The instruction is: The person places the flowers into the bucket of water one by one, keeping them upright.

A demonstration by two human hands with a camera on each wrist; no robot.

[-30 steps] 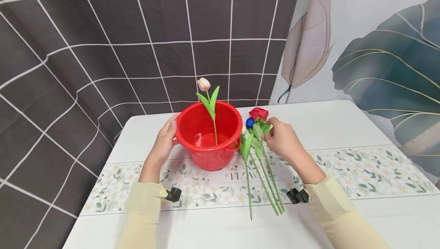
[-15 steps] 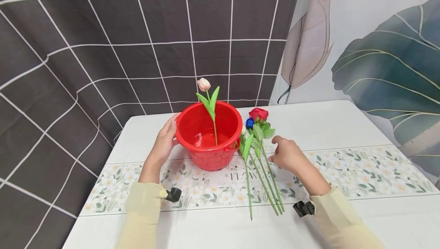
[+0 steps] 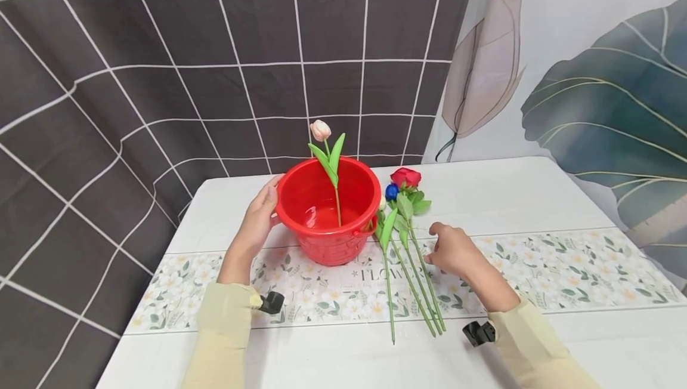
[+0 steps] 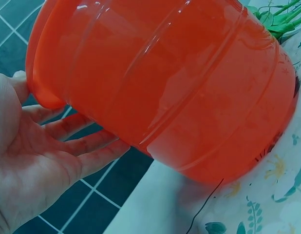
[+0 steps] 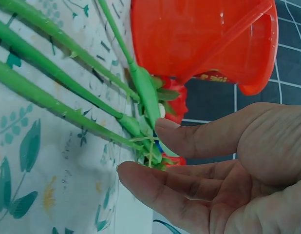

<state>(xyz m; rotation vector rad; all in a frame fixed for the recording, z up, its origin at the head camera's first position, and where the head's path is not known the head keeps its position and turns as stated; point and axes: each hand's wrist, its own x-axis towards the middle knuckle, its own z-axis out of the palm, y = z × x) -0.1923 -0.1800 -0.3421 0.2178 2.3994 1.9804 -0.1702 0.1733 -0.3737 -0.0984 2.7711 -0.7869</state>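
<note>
A red bucket (image 3: 322, 240) stands at the table's middle, with a pale pink tulip (image 3: 321, 130) leaning inside it. My left hand (image 3: 260, 216) rests against the bucket's left side. In the left wrist view its fingers lie nearly straight along the outer wall, thumb by the rim. Right of the bucket lie several long-stemmed flowers: a red rose (image 3: 406, 176), a blue flower (image 3: 392, 191) and a partly hidden white one (image 3: 383, 203). My right hand (image 3: 453, 250) is just right of their stems, thumb and fingers apart and holding nothing.
A white table (image 3: 510, 198) bears a floral printed band (image 3: 563, 269) across its middle. Behind it hangs dark gridded cloth (image 3: 257, 31), with a leaf-printed curtain (image 3: 606, 102) at the right. A black wrist camera (image 3: 479, 333) sits at my right sleeve.
My right hand has let go of the leaves by the rose and drawn back toward me and slightly right. The flowers stay on the table; my left hand remains at the bucket.
</note>
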